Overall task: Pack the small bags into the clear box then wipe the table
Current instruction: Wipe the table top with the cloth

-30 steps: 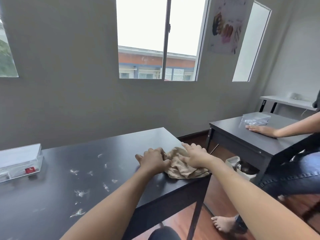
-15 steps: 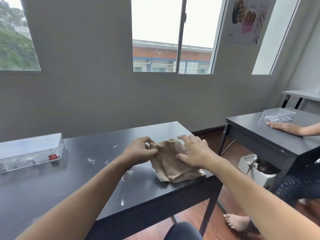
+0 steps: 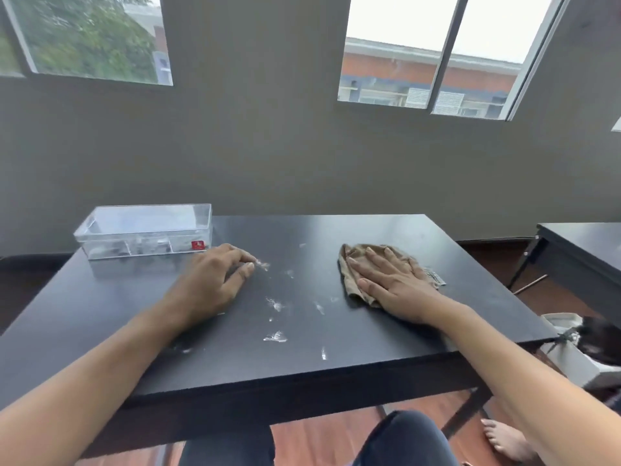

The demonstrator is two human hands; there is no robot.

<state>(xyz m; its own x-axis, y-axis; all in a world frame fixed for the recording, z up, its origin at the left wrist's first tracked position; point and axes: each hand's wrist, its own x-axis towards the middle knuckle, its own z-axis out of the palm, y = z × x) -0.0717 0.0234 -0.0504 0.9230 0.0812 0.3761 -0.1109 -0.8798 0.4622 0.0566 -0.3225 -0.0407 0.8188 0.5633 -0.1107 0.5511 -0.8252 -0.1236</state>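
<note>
A clear box with a red label stands at the back left of the black table; small clear bags show dimly inside it. My right hand lies flat, fingers spread, pressing a crumpled tan cloth onto the table's right half. My left hand rests palm down near the table's middle, fingers loosely curled, holding nothing, just right of the box. White wet smears dot the surface between the two hands.
A second dark table stands at the right edge. A white bin sits on the wooden floor beside the table's right corner. Another person's bare foot is at the lower right. A grey wall runs just behind the table.
My left hand let go of the cloth and moved left onto the bare table. My right hand flattened on the cloth. The view swung left, bringing the clear box nearer the middle.
</note>
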